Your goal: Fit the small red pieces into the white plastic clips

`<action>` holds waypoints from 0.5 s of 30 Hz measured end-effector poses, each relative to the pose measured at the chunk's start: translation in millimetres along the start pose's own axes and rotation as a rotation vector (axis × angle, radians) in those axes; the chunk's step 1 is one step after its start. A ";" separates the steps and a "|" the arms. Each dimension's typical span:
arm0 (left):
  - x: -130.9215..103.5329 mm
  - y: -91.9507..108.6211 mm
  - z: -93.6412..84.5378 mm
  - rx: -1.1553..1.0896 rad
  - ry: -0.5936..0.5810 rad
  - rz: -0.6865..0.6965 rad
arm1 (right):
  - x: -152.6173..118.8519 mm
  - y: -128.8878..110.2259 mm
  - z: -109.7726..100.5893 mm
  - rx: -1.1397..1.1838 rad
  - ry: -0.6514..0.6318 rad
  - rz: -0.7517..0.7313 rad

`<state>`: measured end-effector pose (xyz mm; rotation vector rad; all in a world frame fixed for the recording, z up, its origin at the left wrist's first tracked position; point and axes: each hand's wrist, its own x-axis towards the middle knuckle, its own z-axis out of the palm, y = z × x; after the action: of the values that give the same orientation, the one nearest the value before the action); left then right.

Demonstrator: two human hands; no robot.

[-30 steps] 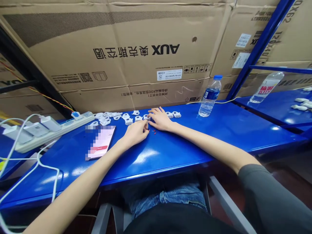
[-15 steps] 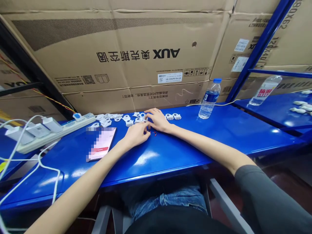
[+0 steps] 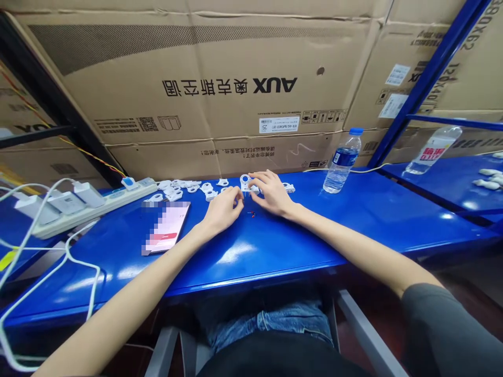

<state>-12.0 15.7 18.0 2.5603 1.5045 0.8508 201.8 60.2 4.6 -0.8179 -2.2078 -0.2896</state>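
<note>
On the blue table (image 3: 275, 241), my right hand (image 3: 273, 193) has its fingertips at a white ring-shaped part (image 3: 244, 180), which stands between my two hands. My left hand (image 3: 223, 209) is curled beside it, thumb and fingers close together; whatever it may hold is too small to make out. Small red and black pieces (image 3: 252, 213) lie just in front of the hands. Several more white parts (image 3: 175, 188) are scattered to the left, and another (image 3: 290, 187) shows behind my right hand.
A phone (image 3: 168, 228) lies left of my left arm. Behind it runs a power strip (image 3: 113, 201) with chargers and white cables. Two water bottles (image 3: 341, 162) (image 3: 434, 150) stand or lean at the right. Large cardboard (image 3: 220, 52) backs the table.
My right hand has moved right, away from my left hand, and a gap has opened between them. The white ring-shaped part now shows upright there. The view has shifted slightly.
</note>
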 end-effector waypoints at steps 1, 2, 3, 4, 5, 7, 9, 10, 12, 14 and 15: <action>0.4 1.0 -0.3 -0.025 0.038 0.014 | -1.2 0.7 -0.8 0.005 0.006 0.018; 0.9 2.3 -0.8 -0.055 0.074 0.032 | -2.1 1.4 -1.7 0.012 0.012 0.036; 1.4 3.8 -1.5 -0.089 0.110 0.048 | -2.6 1.9 -2.6 0.021 0.020 0.052; 1.9 5.6 -2.2 -0.128 0.147 0.059 | -3.0 2.2 -3.7 0.030 0.024 0.063; 2.4 7.6 -2.9 -0.170 0.184 0.063 | -3.4 2.2 -4.8 0.038 0.022 0.069; 3.3 12.0 -4.5 -0.256 0.250 0.048 | -4.0 0.6 -6.9 0.041 0.001 0.063; 4.0 16.1 -6.1 -0.334 0.309 0.007 | -4.6 -2.9 -8.3 0.033 -0.027 0.039; 4.2 17.7 -6.8 -0.368 0.331 -0.016 | -4.8 -5.2 -8.8 0.026 -0.038 0.028; 4.7 19.2 -7.8 -0.422 0.353 -0.060 | -5.0 -9.9 -9.1 0.013 -0.050 0.011; 5.4 18.5 -8.0 -0.456 0.350 -0.104 | -4.7 -14.0 -9.2 0.003 -0.050 -0.004; 5.8 17.5 -7.7 -0.471 0.343 -0.124 | -4.5 -15.7 -9.2 -0.001 -0.047 -0.008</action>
<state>0.3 9.5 32.5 2.0372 1.3101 1.4764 199.5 42.0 8.4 -0.8241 -2.2552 -0.2778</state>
